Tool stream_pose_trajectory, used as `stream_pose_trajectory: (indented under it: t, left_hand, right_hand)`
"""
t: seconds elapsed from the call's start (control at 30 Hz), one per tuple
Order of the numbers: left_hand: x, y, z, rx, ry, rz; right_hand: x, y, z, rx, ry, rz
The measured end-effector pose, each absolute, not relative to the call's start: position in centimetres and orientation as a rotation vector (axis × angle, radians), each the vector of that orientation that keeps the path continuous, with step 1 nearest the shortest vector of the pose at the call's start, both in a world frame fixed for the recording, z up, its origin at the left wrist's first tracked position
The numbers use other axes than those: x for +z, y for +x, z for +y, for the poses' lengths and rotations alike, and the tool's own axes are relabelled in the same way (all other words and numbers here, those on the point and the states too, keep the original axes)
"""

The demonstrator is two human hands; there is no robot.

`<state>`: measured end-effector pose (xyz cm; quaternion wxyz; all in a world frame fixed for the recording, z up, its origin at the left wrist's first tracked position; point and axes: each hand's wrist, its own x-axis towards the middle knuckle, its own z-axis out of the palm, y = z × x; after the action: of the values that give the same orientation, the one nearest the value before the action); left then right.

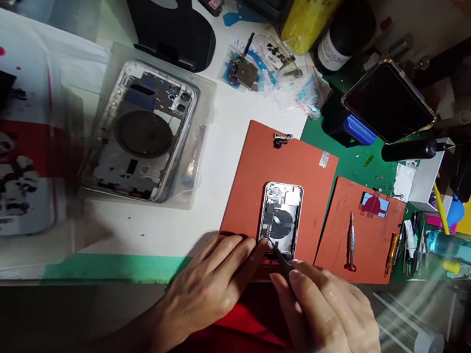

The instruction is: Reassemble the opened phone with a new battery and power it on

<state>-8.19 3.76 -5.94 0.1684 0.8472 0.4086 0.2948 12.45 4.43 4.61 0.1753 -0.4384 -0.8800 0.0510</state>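
Note:
An opened phone housing (281,219) with a dark round coil and small internal parts lies on an orange mat (254,173). My left hand (217,275) rests at the housing's lower left corner, its fingers bent and close together; the index fingertip touches the frame's edge, and whether it holds a small part is hidden. My right hand (327,316) is closed around a dark, thin tool (282,261), whose tip points into the lower part of the housing, near my left fingertip. A small metal part (282,140) lies near the mat's top edge.
On a second orange mat (335,222) at the right lie a screwdriver (351,242) and a blue-and-red piece (374,204). A larger phone housing (144,132) sits in a clear tray at the left. Small bags, a yellow bottle (312,15) and a phone (390,102) stand or lie behind.

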Motion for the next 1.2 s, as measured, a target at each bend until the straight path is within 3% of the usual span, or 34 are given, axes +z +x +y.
stream_pose_trajectory:
  t: [0.1,1.2]
  left_hand:
    - [-5.9,-8.2,3.8,0.876,2.417,1.164]
    - [-5.9,-8.2,3.9,0.837,2.433,1.165]
  right_hand:
    - [5.0,11.8,5.5,0.022,-1.239,-2.488]
    - [4.3,11.6,6.4,0.092,-1.133,-2.479]
